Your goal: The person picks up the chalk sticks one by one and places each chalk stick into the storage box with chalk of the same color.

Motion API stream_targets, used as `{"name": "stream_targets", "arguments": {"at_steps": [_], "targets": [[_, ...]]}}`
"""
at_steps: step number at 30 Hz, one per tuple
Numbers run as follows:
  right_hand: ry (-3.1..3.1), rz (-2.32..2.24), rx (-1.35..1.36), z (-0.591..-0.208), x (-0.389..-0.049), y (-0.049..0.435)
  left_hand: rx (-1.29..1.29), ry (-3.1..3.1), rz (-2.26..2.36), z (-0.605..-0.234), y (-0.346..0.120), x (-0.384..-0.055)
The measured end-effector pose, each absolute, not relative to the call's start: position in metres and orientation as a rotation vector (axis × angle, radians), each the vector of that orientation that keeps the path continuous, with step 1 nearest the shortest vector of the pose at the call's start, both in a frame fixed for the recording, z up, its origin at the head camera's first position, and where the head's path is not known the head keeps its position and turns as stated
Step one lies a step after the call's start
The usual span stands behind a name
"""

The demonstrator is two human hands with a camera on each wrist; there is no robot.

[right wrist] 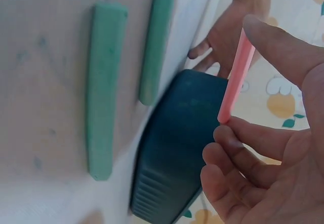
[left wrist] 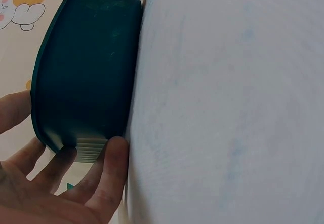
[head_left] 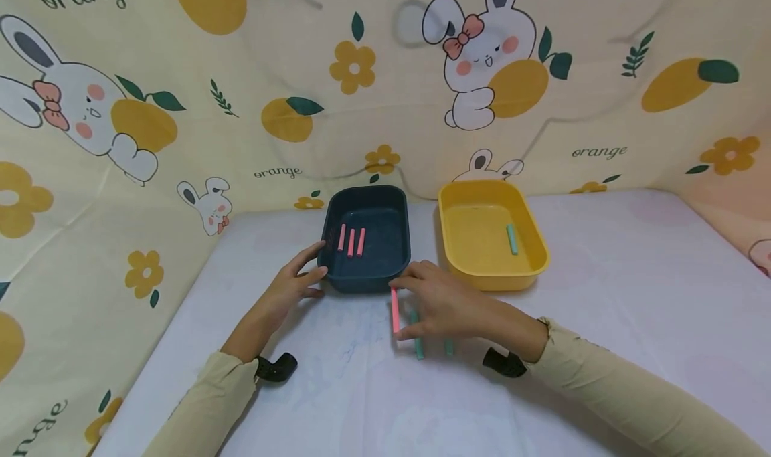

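The right hand [head_left: 446, 303] pinches a pink chalk stick [head_left: 395, 311] by its ends, perhaps for control; the left hand [head_left: 288, 292], spread against the navy tub [head_left: 361, 286], likely steadies it.

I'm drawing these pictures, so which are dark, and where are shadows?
Head view: brightest, soft shadows on the pale table beside the beige sleeves; left wrist view: dimmer, the blue tub's outer wall very dark; right wrist view: dim too, the green sticks looking slightly soft.
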State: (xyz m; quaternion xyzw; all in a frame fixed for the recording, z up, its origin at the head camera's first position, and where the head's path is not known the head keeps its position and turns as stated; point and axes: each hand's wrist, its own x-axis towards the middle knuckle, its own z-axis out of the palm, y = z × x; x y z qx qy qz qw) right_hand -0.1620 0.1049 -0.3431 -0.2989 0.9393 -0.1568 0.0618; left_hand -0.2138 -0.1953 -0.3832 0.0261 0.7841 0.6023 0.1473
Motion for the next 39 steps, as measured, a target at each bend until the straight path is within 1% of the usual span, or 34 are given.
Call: {"name": "stream_targets", "arguments": {"at_steps": [13,30,39], "targets": [[2.867,-0.460,-0.924,-0.329,-0.168,0.101,0.044,2.259,1.717,-0.386,-0.196,-0.215],[2.855,-0.498,-0.981,-0.325,-0.185,0.097,0.038,2.261,1.712,-0.386,-0.196,-0.216],[2.841,-0.525,-0.916,-0.324,-0.197,0.091,0.026,2.260,1.702,-0.385,-0.196,-0.216]]}}
